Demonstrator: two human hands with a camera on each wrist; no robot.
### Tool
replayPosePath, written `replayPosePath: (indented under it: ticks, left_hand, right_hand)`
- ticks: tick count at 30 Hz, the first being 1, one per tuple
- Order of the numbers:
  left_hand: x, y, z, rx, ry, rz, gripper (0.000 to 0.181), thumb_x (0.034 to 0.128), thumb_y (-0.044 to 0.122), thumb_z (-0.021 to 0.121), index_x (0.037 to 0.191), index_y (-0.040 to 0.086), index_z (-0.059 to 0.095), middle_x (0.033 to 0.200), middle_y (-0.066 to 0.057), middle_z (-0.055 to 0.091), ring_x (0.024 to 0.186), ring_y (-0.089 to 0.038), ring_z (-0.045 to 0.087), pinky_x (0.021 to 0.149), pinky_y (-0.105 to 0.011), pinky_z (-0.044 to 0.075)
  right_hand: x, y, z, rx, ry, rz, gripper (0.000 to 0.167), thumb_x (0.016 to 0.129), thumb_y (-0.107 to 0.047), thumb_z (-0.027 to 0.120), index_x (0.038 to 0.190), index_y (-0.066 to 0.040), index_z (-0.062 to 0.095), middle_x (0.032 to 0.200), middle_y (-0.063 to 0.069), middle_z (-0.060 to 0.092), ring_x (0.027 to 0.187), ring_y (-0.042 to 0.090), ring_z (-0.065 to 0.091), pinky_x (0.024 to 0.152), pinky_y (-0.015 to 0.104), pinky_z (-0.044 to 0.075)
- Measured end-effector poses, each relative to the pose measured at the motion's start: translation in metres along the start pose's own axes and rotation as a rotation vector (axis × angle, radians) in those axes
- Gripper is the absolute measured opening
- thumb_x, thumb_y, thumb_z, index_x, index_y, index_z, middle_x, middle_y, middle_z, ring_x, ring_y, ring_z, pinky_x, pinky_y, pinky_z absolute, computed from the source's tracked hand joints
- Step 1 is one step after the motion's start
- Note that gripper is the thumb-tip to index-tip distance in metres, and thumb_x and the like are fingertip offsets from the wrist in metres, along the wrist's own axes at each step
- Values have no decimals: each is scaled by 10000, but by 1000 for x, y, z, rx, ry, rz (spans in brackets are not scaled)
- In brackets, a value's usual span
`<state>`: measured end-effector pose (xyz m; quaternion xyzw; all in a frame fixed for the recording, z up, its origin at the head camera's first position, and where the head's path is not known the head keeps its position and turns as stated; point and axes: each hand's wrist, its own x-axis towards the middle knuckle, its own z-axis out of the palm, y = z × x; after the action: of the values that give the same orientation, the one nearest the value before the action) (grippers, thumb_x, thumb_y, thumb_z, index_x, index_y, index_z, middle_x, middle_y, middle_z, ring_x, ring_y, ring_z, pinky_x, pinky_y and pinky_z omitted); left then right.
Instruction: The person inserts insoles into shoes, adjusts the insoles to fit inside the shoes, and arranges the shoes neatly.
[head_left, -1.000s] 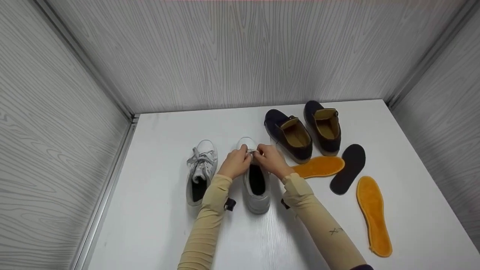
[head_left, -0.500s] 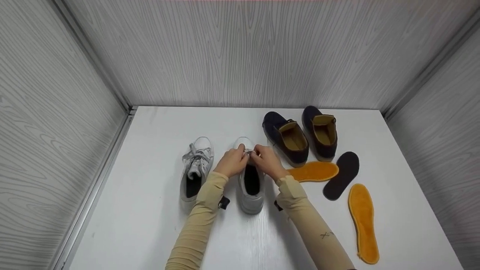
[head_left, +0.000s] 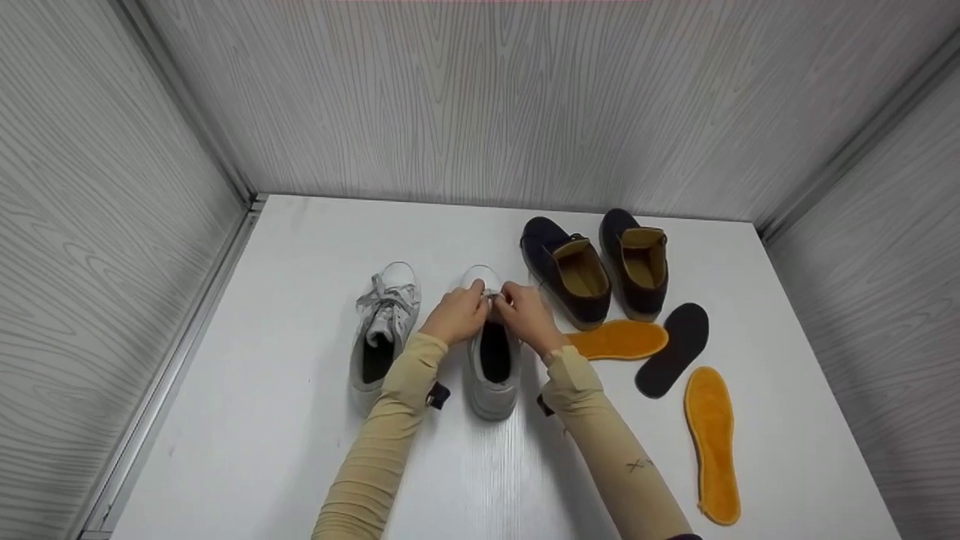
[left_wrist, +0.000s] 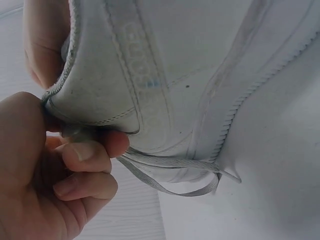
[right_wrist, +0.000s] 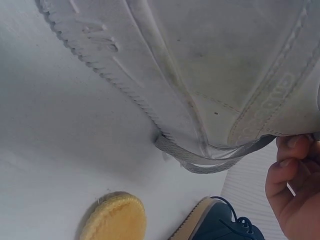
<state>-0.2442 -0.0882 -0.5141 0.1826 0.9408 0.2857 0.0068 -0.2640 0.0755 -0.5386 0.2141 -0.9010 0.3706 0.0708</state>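
Note:
A white sneaker (head_left: 491, 401) stands on the white table with its toe pointing away from me and its dark inside showing. Over its lacing, my left hand (head_left: 456, 316) and right hand (head_left: 529, 318) meet, fingertips close together, pinching the grey shoelace (left_wrist: 170, 162). Loops of that lace hang down along both sides of the shoe in the wrist views. The knot area itself is mostly hidden by the fingers. To the left stands the matching white sneaker (head_left: 386, 322), its lace lying loosely over the tongue.
Two dark blue shoes (head_left: 562, 262) with tan linings stand at the back right. In front of them lie an orange insole (head_left: 619, 340), a black insole (head_left: 673, 351) and another orange insole (head_left: 711, 442). Grey wood-grain walls (head_left: 480, 97) enclose the table's back and sides.
The head view has shifted, so the whole scene slides slightly left in it. Both hands stay together at the sneaker's lacing, with only slight finger movement.

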Motion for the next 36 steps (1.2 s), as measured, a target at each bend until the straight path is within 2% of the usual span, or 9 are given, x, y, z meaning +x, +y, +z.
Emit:
replayPosePath:
  ticks: [5, 10, 13, 18, 21, 24, 31, 34, 36]
  left_hand:
    - [0, -3, 0, -6, 31, 39, 140, 1008, 107, 455, 962, -2, 530, 747, -209, 589, 694, -425, 613, 657, -529, 476]
    - [-2, -5, 2, -63, 69, 21, 144, 983, 151, 511, 878, 52, 507, 679, -83, 508, 618, -321, 540, 616, -464, 452]
    - [-2, -5, 3, -83, 65, 5, 157, 967, 181, 538, 864, 70, 497, 674, -27, 469, 611, -266, 507, 599, -423, 437]
    - [-5, -5, 0, -87, 20, -10, 178, 976, 215, 544, 864, 86, 492, 666, -4, 473, 574, -214, 490, 556, -349, 392]
    - [-6, -5, -3, -79, 0, -22, 190, 973, 232, 535, 845, 98, 488, 651, 13, 461, 544, -186, 459, 541, -324, 368]
    - [-5, -1, -7, -62, 27, -38, 188, 943, 247, 534, 824, 104, 503, 629, 18, 461, 533, -184, 447, 540, -326, 365]
    - [5, 23, -16, 25, 194, 40, 157, 927, 176, 528, 826, 67, 578, 605, -7, 486, 533, -200, 479, 548, -383, 423]
    - [10, 40, -17, 11, 207, 67, 147, 935, 149, 528, 844, 59, 600, 574, 16, 441, 512, -173, 436, 524, -352, 382]
    - [13, 54, -15, -17, 183, 73, 149, 939, 159, 527, 859, 64, 610, 556, 36, 410, 499, -150, 413, 503, -326, 350]
  right_hand:
    - [1, 2, 1, 19, -9, -5, 228, 936, -103, 585, 718, -51, 544, 626, 8, 472, 580, 188, 460, 551, 336, 391]
    - [1, 4, -3, 105, -17, -11, 197, 895, -90, 597, 709, -54, 543, 627, -16, 462, 533, 130, 424, 511, 286, 365]
    - [1, 7, -8, 155, -46, -17, 172, 866, -108, 608, 713, -52, 551, 635, -18, 476, 493, 87, 399, 479, 251, 342]
    - [0, 8, -20, 135, -144, -36, 182, 882, -208, 614, 785, -55, 629, 720, 21, 592, 519, 81, 423, 508, 247, 365]
    - [-1, 8, -28, 115, -140, 23, 196, 922, -250, 601, 832, -91, 668, 740, 11, 628, 532, 99, 451, 515, 262, 389]
    - [-1, 8, -37, 87, -92, 81, 198, 954, -251, 588, 837, -114, 671, 716, 0, 620, 535, 122, 471, 509, 278, 397]
    - [-7, 11, -62, 13, -3, 163, 184, 952, -242, 593, 828, -127, 666, 717, 3, 637, 618, 174, 552, 576, 332, 428]
    - [-13, 19, -75, -46, 45, 194, 174, 940, -242, 605, 830, -117, 659, 719, 33, 613, 650, 215, 550, 600, 361, 420]
    - [-18, 24, -85, -103, 72, 228, 178, 931, -244, 606, 823, -108, 645, 723, 54, 604, 659, 244, 551, 607, 385, 417]
